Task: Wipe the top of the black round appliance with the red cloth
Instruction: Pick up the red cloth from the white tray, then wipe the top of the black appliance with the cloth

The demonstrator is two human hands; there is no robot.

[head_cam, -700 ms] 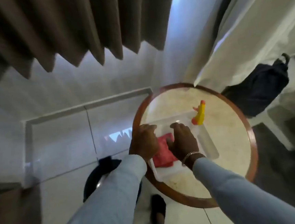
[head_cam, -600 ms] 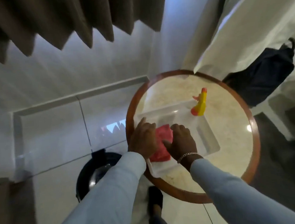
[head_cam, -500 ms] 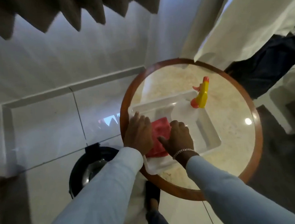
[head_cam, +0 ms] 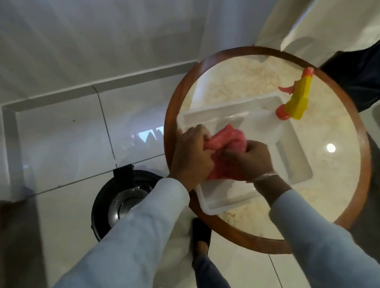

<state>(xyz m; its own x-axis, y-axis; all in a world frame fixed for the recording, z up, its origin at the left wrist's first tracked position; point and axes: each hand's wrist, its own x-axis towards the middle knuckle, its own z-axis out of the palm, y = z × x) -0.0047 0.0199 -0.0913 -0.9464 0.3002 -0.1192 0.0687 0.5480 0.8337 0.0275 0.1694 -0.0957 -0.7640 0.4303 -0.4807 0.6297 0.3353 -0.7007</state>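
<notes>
The red cloth [head_cam: 226,140] is bunched up over the left end of a white plastic tray [head_cam: 298,155]. My left hand [head_cam: 191,157] grips its left side and my right hand [head_cam: 251,161] grips its lower right side, both closed on the fabric. The black round appliance [head_cam: 108,201] stands on the floor to the left of the table, its shiny metal centre showing; my left sleeve covers its right part.
The tray lies on a round marble table with a wooden rim [head_cam: 170,113]. A yellow and orange spray bottle [head_cam: 295,100] stands at the tray's far right corner. A dark bag [head_cam: 367,75] sits behind the table. My foot [head_cam: 200,237] is on the white tiles.
My hands went from resting flat on the cloth in the tray to gripping it; the cloth is now bunched and lifted between them. The camera has tilted further down.
</notes>
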